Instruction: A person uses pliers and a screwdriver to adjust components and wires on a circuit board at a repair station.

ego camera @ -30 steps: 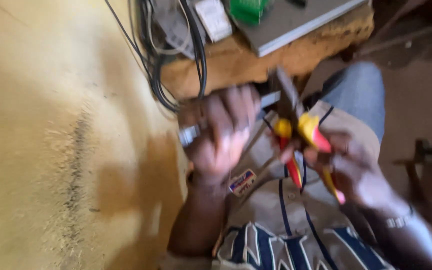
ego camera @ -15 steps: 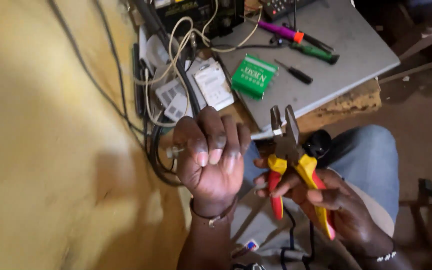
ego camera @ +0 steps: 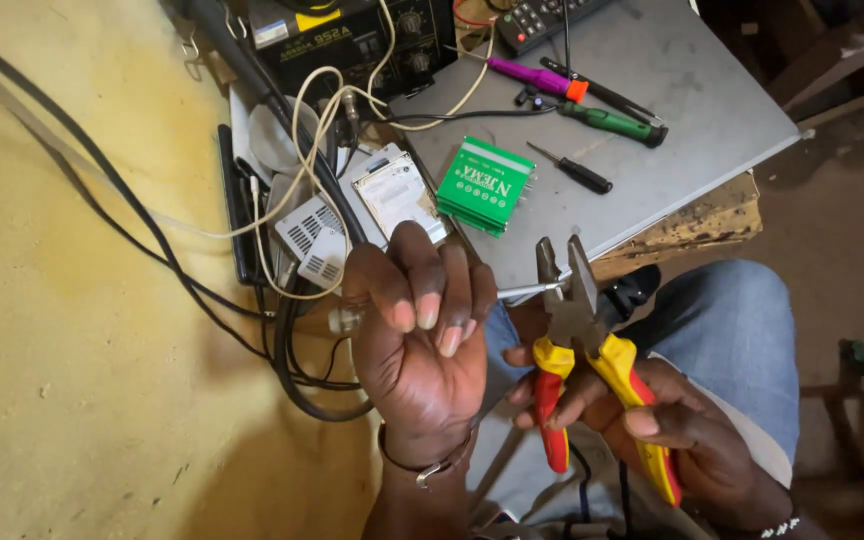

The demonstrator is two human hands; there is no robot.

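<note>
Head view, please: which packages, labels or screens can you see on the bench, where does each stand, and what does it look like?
Green box: flat, rectangular, white lettering, on the grey tabletop beyond the left hand.
White labelled device: rectangular, pale, left of the green box among cables.
Black instrument: top edge, yellow and pale labels, knobs.
Remote: dark keypad, top edge.
No lit screen shows.

Cables (ego camera: 292, 300) and a green box (ego camera: 484, 185) crowd the hands; bare floor lies right.

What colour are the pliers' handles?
Yellow and red on the pliers, head view, held in the right hand.
</note>
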